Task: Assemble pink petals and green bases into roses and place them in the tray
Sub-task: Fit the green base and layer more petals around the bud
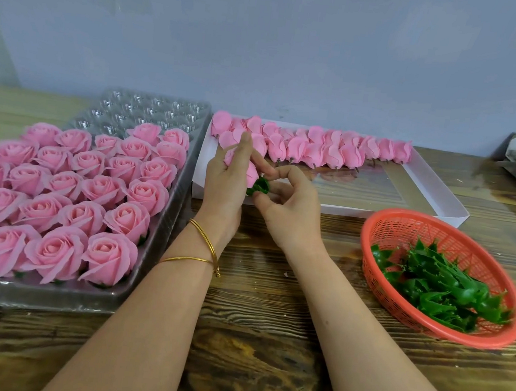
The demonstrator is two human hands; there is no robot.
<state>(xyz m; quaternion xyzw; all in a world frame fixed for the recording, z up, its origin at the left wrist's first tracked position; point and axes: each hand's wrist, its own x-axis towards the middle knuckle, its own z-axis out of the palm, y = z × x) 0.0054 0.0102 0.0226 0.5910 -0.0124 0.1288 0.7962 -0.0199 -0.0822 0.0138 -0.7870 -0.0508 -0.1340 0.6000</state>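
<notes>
On the wooden table (pixel 255 323), one clear tray (pixel 150 109) at left is holding over two dozen finished roses (pixel 82 217). One white box (pixel 345 211) is lying far and one red basket (pixel 407 231) right. The left hand (pixel 225 188), fingers upright and together, is cupping one pink petal head (pixel 244 167). The right hand (pixel 290 208) is pinching one green base (pixel 259 189) against it.

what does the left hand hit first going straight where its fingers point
Likely the pink petal buds in the white box, just beyond the left hand, though depth is unclear.

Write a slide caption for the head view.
Left hand holds pink petal bud; right hand pinches green base against it.
</notes>
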